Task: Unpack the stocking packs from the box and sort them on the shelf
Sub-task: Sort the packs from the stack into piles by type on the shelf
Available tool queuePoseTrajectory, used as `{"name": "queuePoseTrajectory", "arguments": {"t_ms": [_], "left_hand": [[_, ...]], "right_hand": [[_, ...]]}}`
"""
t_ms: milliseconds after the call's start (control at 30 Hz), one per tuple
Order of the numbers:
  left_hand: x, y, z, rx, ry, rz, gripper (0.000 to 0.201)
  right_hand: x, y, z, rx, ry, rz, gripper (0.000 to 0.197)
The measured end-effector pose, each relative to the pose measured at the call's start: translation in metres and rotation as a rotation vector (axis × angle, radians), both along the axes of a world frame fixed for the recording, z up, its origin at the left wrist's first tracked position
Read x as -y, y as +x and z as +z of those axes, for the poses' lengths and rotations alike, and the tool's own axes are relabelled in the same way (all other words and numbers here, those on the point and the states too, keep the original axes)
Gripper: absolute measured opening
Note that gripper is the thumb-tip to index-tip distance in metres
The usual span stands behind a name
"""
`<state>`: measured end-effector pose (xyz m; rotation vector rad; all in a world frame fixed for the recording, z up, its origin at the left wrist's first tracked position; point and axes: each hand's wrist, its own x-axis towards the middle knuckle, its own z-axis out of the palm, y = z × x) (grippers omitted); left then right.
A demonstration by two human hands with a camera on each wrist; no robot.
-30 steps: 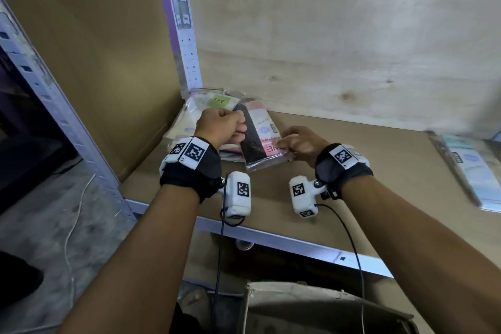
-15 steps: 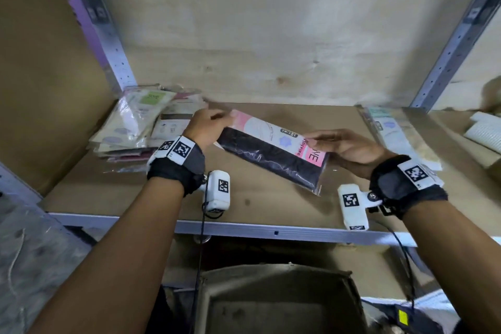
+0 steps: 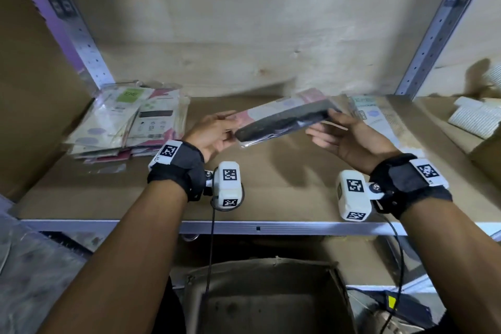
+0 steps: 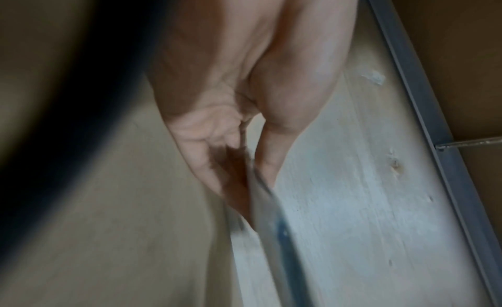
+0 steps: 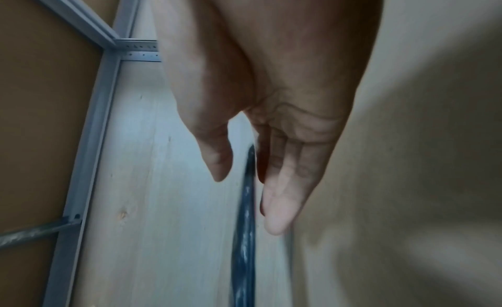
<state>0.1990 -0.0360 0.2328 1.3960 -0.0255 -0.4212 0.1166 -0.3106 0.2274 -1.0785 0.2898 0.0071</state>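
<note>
A stocking pack (image 3: 284,119) with black stockings and a pink card hangs tilted above the middle of the shelf board (image 3: 271,184), blurred. My left hand (image 3: 217,133) pinches its left end between thumb and fingers (image 4: 206,161); the pack's edge (image 4: 260,193) runs out from that pinch. My right hand (image 3: 344,135) has straight fingers (image 5: 279,204) under the right end. In the right wrist view its thumb (image 5: 217,161) stands a little off the pack's edge (image 5: 245,215). The cardboard box (image 3: 271,293) stands open below the shelf.
A pile of stocking packs (image 3: 127,119) lies at the shelf's back left corner. More packs (image 3: 374,116) lie at the back right by the metal upright (image 3: 433,30). White ribbed items (image 3: 477,116) sit in the neighbouring bay. The metal front rail (image 3: 257,228) edges the shelf.
The black-and-pink pack has left the left pile and travelled right, its right end now raised. Both hands moved right with it. The right thumb has lifted off.
</note>
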Motion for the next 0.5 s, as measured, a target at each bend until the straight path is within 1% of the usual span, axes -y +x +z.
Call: {"name": "queuePoseTrajectory", "arguments": {"t_ms": [67,133,200,233,300,367,433,500], "left_hand": [[0.004,-0.005,0.000,0.002,-0.079,-0.080,0.027],[0.010,-0.010,0.000,0.025,-0.116,-0.153,0.037],[0.016,-0.015,-0.002,0.040,-0.119,-0.161,0.043],[0.019,-0.018,-0.004,0.039,-0.109,-0.143,0.045],[0.023,-0.022,-0.008,0.044,-0.056,-0.122,0.051],[0.023,-0.022,-0.011,0.081,0.053,-0.160,0.053],[0.018,-0.020,-0.012,0.114,0.153,-0.222,0.053],[0.014,-0.016,-0.011,0.105,0.169,-0.243,0.047]], "right_hand": [[-0.009,0.002,-0.001,0.028,0.063,-0.004,0.025],[-0.018,0.004,-0.003,0.052,0.060,0.017,0.028],[-0.028,0.006,-0.005,0.078,-0.016,0.052,0.027],[-0.032,0.007,-0.007,0.085,-0.073,0.066,0.030],[-0.040,0.010,-0.010,0.079,-0.165,0.071,0.042],[-0.044,0.013,-0.013,0.066,-0.196,0.039,0.049],[-0.045,0.015,-0.014,0.059,-0.193,0.010,0.048],[-0.044,0.017,-0.014,0.062,-0.184,0.007,0.040]]}}
